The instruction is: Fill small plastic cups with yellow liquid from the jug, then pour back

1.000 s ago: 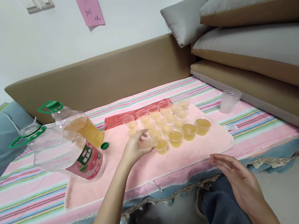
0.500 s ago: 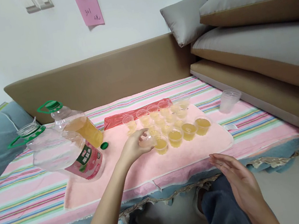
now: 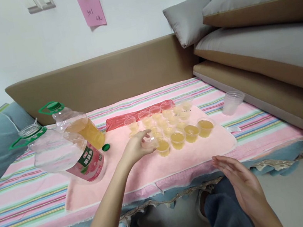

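My left hand is closed around a clear plastic cup, tipped on its side, with its mouth toward the right. I see no yellow drink in it. It is just left of a cup of yellow drink at the near left corner of several filled cups; whether the two touch I cannot tell. These cups stand in rows on a pink mat. My right hand hovers near the front edge of the bed, fingers extended, holding nothing.
Left of the cups are a nearly clear big bottle, a bottle of yellow drink and a green cap. Stacked cups lie at the right, near piled cushions. A red plastic wrapper lies behind the cups.
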A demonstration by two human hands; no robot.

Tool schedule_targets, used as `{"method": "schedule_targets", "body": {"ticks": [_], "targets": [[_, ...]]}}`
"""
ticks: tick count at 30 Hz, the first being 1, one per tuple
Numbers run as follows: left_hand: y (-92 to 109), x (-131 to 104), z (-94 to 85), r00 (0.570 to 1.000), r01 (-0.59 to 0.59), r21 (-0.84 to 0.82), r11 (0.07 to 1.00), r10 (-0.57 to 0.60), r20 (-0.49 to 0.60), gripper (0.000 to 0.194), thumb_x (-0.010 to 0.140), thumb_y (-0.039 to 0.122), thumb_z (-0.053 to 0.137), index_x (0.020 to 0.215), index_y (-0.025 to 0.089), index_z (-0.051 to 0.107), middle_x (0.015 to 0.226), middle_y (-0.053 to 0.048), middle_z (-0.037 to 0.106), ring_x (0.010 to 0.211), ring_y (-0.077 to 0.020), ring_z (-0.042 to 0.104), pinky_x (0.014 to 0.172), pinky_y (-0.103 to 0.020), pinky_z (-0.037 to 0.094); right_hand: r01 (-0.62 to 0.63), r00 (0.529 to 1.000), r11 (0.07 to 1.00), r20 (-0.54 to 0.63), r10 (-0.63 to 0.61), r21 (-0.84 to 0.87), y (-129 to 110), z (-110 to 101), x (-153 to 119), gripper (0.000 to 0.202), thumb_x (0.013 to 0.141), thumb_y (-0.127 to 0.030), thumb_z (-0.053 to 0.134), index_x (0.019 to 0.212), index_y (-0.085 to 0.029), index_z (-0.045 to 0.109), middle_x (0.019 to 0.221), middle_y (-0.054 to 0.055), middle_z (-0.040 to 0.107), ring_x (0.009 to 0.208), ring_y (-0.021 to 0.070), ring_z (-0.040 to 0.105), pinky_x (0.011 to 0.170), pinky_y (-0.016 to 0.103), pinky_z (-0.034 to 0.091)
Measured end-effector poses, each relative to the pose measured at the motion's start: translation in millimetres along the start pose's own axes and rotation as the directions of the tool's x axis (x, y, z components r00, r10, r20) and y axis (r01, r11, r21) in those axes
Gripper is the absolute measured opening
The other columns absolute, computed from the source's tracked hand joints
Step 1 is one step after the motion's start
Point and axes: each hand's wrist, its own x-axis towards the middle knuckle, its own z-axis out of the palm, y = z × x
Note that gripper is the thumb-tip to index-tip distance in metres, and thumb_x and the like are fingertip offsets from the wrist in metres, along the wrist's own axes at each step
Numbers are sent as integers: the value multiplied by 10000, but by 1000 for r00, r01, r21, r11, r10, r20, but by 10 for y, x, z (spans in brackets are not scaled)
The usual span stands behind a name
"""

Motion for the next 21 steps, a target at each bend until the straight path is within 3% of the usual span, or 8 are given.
{"method": "schedule_targets", "body": {"ticks": [13, 21], "targets": [[117, 57, -71, 999, -33, 91, 995, 30, 41, 623, 642, 265, 770, 1245, 226, 620, 1103, -68, 720, 839, -217, 662, 768, -338, 521, 6, 1000, 1000, 5, -6, 27, 0, 4, 13, 338, 771, -400, 768, 1077, -265, 718, 1179, 94, 720, 1107, 279, 653, 972, 408, 506], [207, 115, -148, 990, -64, 197, 978, 37, 139, 631, 677, 260, 747, 1286, 191, 598, 1126, -80, 712, 916, -224, 664, 798, -324, 517, 16, 1000, 999, 26, -17, 29, 35, -25, 20, 336, 783, -386, 762, 1091, -259, 714, 1188, 97, 716, 1111, 263, 656, 950, 367, 519]]}}
